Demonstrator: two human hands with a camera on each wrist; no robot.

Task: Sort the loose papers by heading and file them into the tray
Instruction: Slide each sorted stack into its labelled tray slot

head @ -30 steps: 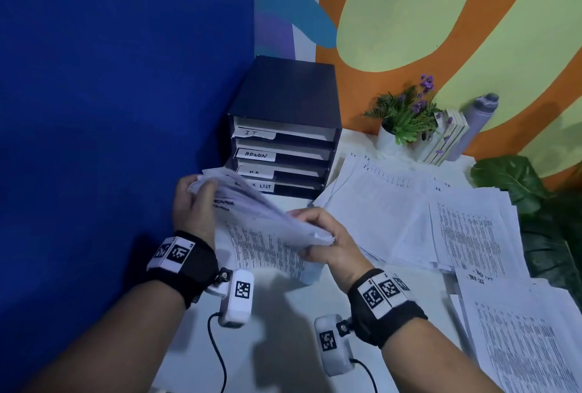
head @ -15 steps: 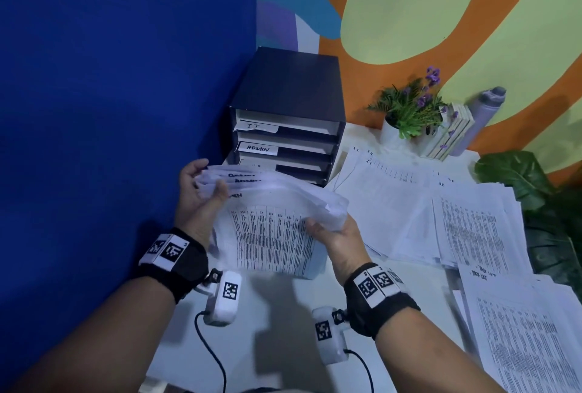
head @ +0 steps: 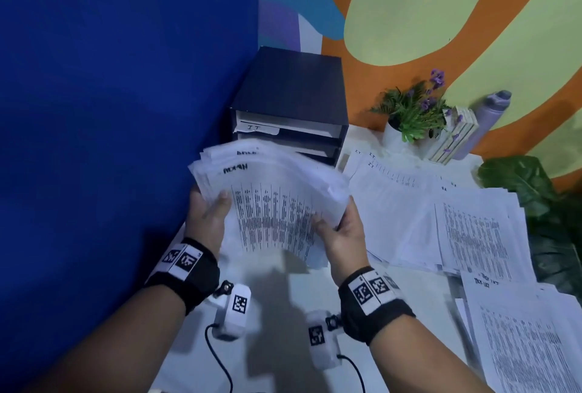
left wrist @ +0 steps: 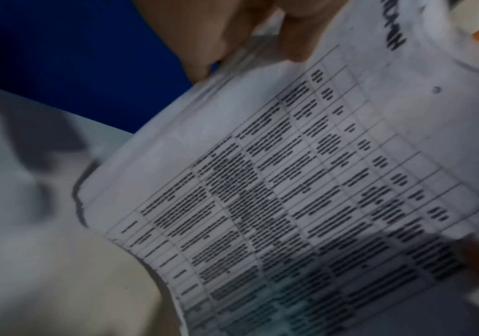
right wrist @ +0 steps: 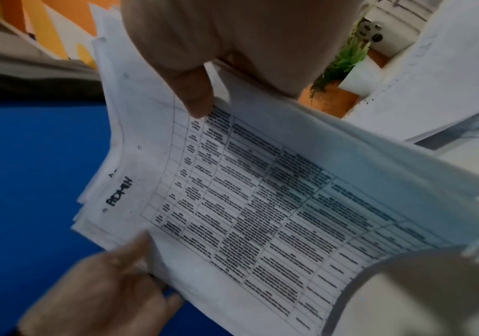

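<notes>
My left hand (head: pixel 209 214) and right hand (head: pixel 341 235) pinch the ADMIN stack (head: pixel 274 200) by its side edges, thumbs on top, held in front of the tray (head: pixel 288 102) — light, floppy, slippery sheets, so I'd grip both edges w/ support beneath.
</notes>
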